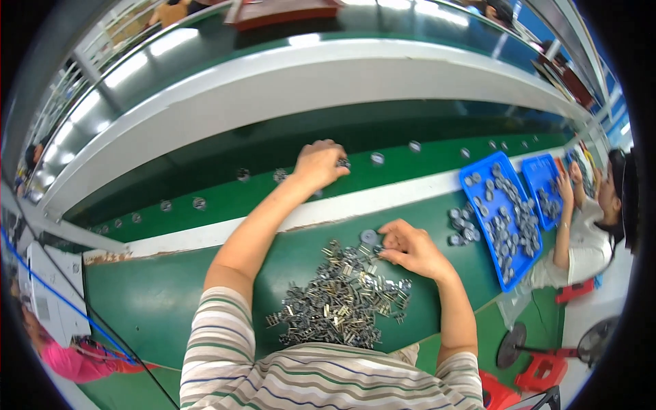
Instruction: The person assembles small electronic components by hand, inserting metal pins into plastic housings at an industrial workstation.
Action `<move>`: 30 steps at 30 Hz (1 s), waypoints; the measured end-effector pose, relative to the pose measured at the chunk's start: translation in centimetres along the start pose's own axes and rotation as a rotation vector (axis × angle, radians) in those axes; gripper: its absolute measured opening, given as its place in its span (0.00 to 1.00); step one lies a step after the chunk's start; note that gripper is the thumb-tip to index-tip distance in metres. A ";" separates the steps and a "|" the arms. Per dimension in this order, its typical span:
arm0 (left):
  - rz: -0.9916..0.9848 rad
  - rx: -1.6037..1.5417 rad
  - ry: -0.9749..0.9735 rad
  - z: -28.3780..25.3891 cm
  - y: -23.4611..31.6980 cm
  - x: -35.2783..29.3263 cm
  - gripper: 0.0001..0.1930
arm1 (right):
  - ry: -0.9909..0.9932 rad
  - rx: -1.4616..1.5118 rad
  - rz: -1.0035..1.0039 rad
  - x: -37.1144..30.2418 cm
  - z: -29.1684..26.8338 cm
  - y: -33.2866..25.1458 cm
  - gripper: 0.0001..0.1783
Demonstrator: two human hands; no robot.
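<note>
Head view: two bare hands work at a green table (pixel 157 301), its far edge bordered by a white rail (pixel 396 199) with a green belt (pixel 437 158) running just beyond it. The left hand (pixel 317 167) reaches past that far edge and over the belt, its fingers bent and nearly closed, with a small dark part (pixel 344 163) caught between thumb and fingertips; most of that part is hidden by the fingers. The right hand (pixel 418 253) is over the table, nearer the far edge than the near one, half closed with thumb and fingertips drawn close together. A small dark piece (pixel 378 250) shows at their tips — whether it is firmly gripped, I cannot tell.

Just beside those fingertips, toward the far edge, lies a round grey part (pixel 369 237). A loose pile of small metal pieces (pixel 342 301) spreads from there toward the near edge, close in front of the person's striped shirt (pixel 342 372). The table's left end is well apart from the pile.

Toward the right end, near the far edge, a cluster of loose grey round parts (pixel 469 224) lies just beside a blue tray (pixel 486 236), which holds many more such parts. Farther right stands a second blue tray (pixel 540 174), near a co-worker's raised hands (pixel 566 188). Along the belt, small round pieces (pixel 376 158) sit spaced apart in a line, on both sides of the left hand.
</note>
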State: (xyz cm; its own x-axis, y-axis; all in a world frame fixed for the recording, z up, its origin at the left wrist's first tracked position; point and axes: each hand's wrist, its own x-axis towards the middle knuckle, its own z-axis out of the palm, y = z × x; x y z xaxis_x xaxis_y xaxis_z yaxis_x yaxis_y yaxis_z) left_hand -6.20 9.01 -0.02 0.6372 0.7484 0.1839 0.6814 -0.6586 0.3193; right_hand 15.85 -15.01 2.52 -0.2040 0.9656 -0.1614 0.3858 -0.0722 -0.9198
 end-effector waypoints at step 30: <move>-0.021 0.374 -0.519 0.1 4.3 0.3 0.16 | 0.373 -0.414 -0.247 0.8 -2.0 4.8 0.08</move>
State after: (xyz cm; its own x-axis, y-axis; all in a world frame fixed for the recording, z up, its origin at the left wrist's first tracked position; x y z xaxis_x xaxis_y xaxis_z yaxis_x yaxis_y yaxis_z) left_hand -3.09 6.39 1.27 0.6500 0.6881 -0.3225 0.7156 -0.6971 -0.0452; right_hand 19.30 -14.11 -1.33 -0.0318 0.9693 0.2437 0.7005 0.1956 -0.6863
